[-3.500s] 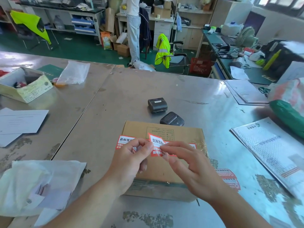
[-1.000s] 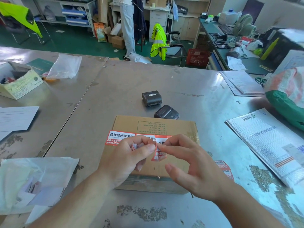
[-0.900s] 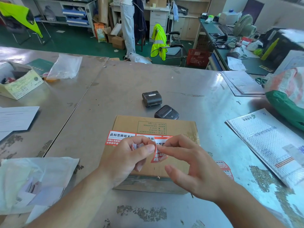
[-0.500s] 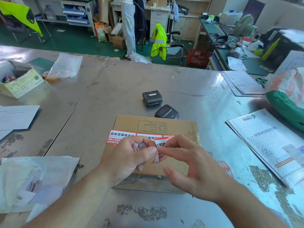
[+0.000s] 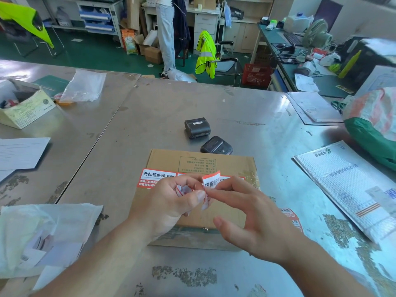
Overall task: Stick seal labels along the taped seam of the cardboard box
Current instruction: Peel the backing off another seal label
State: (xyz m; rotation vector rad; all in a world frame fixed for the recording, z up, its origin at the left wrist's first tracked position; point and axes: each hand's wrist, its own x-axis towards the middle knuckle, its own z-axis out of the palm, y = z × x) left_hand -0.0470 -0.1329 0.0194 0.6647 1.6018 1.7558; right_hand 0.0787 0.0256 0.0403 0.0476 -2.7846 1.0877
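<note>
A flat cardboard box (image 5: 201,161) lies on the metal table (image 5: 162,116) in front of me. Red-and-white seal labels (image 5: 157,179) are stuck in a row across its top, the left one overhanging the box edge. Above the box, my left hand (image 5: 171,206) pinches a curled seal label (image 5: 211,184) and scraps of backing paper. My right hand (image 5: 252,219) grips the same label with thumb and forefinger, its other fingers spread. The label's lower part is hidden between the fingertips.
Two small black label printers (image 5: 197,127) (image 5: 216,145) sit just behind the box. A bubble mailer (image 5: 347,185) lies at the right, a loose label (image 5: 291,217) beside the box, a white plastic bag (image 5: 40,232) at the near left, papers (image 5: 19,153) and an open carton (image 5: 23,106) further left.
The label has been turned and peeled further between my fingertips, its printed face now standing up above them. Both hands stay over the box.
</note>
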